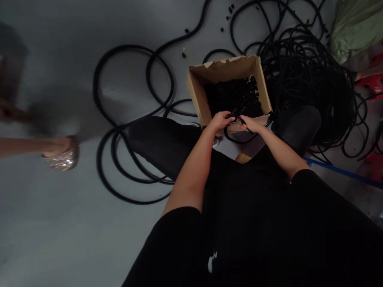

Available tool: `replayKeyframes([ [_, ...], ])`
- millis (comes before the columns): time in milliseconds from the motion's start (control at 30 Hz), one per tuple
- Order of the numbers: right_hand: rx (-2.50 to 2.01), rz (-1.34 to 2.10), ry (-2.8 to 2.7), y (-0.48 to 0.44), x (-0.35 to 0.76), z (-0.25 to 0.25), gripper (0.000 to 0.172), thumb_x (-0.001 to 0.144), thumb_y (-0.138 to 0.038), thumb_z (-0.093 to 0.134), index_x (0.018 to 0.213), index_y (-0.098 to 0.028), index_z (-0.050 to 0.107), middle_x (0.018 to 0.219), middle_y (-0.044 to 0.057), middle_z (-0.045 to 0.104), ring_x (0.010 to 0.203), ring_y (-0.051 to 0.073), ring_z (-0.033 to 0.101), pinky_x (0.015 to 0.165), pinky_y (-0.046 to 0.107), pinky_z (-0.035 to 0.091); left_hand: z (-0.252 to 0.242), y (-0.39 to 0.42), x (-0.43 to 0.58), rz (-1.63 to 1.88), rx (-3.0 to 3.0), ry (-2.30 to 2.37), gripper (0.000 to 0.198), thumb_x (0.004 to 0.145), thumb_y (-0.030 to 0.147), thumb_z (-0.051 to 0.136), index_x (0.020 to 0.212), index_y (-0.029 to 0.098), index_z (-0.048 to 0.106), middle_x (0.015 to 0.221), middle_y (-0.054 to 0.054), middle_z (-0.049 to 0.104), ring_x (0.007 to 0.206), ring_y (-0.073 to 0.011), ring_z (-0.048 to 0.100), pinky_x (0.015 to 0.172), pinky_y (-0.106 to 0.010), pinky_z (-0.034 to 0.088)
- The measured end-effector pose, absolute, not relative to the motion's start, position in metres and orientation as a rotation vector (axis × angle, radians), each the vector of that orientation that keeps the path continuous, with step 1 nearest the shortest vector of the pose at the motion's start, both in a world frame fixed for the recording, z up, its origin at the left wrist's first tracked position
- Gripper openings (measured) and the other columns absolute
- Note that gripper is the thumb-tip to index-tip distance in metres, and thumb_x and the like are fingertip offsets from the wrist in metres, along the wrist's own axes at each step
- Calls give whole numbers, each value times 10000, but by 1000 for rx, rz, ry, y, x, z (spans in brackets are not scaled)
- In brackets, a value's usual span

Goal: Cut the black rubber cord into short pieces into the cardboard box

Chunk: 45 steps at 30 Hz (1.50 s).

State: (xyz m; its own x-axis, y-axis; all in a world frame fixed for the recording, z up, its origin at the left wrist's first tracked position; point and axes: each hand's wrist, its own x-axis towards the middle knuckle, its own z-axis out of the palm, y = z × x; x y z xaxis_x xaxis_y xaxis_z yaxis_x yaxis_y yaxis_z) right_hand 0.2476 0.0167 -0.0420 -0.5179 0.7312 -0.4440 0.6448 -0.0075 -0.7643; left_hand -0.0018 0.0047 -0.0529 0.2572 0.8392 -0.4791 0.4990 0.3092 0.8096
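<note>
A: Quick, what have the hands got?

B: The left hand (220, 120) and right hand (250, 124) are close together at the near edge of the cardboard box (223, 71), both closed up with the fingers curled. They're gripping a short black cable (235, 116). There's also a small orange-tipped bit (244, 125) at the right hand's fingers, too small to say what it is.

A: Where's the box?

B: On the floor (60, 223), between the person's legs in black trousers (163, 145), with its near edge by the hands. It's full of small black pieces (233, 97). A few more of those pieces (230, 10) lie on the floor past the far edge.

A: Anything under the hands?

B: A loop of thinner black wire (239, 138) hangs over a beige bag (239, 133), or maybe cloth, can't tell which.

A: And round about?

B: Big coils of thick black hose (305, 71) lie on the floor behind and to the right of the box, with more loops (119, 103) to the left. Far left, another person's foot in a glittery sandal (64, 157) and a blurred hand (12, 113). Top right corner, a green sack (356, 28). Right side, a red stool (371, 81) and a blue strip (338, 171).
</note>
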Motion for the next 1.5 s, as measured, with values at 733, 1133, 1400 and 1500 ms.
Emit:
replayKeyframes([
  [733,-1618,1598,-2007,8,245,-20,275,950,-416,835,973,-272,602,844,9,709,861,223,659,834,319,523,-61,3,5,423,1228,1306,236,991,268,828,956,263,595,786,7,704,797,-225,690,851,-349,585],
  [1133,-1589,1789,-2026,9,246,-35,455,1010,-566,927,973,-263,589,788,-26,623,769,194,608,742,300,522,-49,3,7,253,1340,1311,129,1003,298,761,985,262,639,816,-5,702,823,-243,672,861,-367,553],
  [1400,-1615,1617,-2039,9,248,-36,529,997,-709,878,964,-255,609,768,-25,595,760,200,600,728,314,482,-61,6,4,325,1399,1430,121,1012,343,763,1051,252,695,953,-57,746,982,-283,701,1014,-416,590],
  [1500,-1591,1556,-2023,13,245,-34,499,976,-689,873,978,-245,647,821,-5,624,836,215,604,798,333,507,-61,8,6,350,1428,1505,128,1036,356,722,1111,255,705,1064,-97,771,1084,-318,702,1106,-458,580],
])
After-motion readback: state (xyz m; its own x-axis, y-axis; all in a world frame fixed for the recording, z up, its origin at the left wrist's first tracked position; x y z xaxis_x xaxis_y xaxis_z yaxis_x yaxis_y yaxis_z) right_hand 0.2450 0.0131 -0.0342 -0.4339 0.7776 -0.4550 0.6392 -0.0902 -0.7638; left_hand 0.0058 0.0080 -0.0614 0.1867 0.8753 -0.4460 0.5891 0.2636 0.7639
